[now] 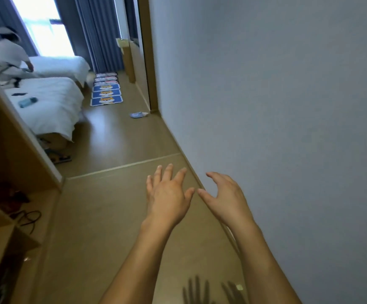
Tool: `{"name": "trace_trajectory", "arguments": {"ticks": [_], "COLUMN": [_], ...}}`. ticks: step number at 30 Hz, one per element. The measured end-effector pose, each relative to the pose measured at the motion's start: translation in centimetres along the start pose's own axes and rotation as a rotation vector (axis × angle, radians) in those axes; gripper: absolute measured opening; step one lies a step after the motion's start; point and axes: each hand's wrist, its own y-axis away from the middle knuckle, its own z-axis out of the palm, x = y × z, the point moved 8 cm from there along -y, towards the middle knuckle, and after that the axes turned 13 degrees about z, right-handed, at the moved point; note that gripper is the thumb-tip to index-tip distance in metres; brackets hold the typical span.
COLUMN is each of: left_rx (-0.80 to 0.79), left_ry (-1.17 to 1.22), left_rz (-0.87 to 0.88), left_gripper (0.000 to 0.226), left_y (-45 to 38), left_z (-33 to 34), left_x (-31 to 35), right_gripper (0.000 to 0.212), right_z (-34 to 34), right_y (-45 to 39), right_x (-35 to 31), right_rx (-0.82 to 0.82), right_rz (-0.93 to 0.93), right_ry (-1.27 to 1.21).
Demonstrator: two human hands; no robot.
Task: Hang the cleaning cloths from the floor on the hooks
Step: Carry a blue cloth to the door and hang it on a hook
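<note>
Left hand [167,194]: fingers spread, empty, over the floor [112,216].
Right hand [224,194]: fingers loosely bent, empty, near the wall [277,106].
Cloth [138,114]: crumpled on floor, well ahead.

Your left hand [167,197] and right hand [226,197] are bare: no gloves, rings, watch, or sleeves on either forearm.

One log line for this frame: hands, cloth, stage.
left hand: open, empty | right hand: open, empty | cloth: on floor ahead, near wall corner | hooks: not in view | stage: no cloth picked up
</note>
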Motion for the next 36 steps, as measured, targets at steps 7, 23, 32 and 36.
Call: {"name": "trace_trajectory", "arguments": {"ticks": [7, 23, 32, 36], "left_rx": [0.027, 0.057, 0.063, 0.041], "left_ry": [-0.019, 0.037, 0.039, 0.039], "left_rz": [-0.143, -0.210, -0.173, -0.182], "left_gripper": [0.061, 0.059, 0.060, 0.059], "left_y": [-5.8, -18.4, -28.7, -31.7], "left_z": [0.5, 2.1, -1.4, -1.4], "left_x": [-3.1, -16.3, -28.4, -32.8], "right_gripper": [0.062, 0.060, 0.059, 0.058], "right_z": [1.7, 9.4, 13.9, 16.6], "right_y": [-8.3, -22.8, -32.5, -36.0], "right_x": [-3.1, -11.9, -23.2, -26.2], "right_rx": [-0.100, -0.147, -0.122, -0.134], "right_rz": [-0.119, -0.163, -0.146, -0.131], "right_ry": [0.031, 0.047, 0.029, 0.028]}}
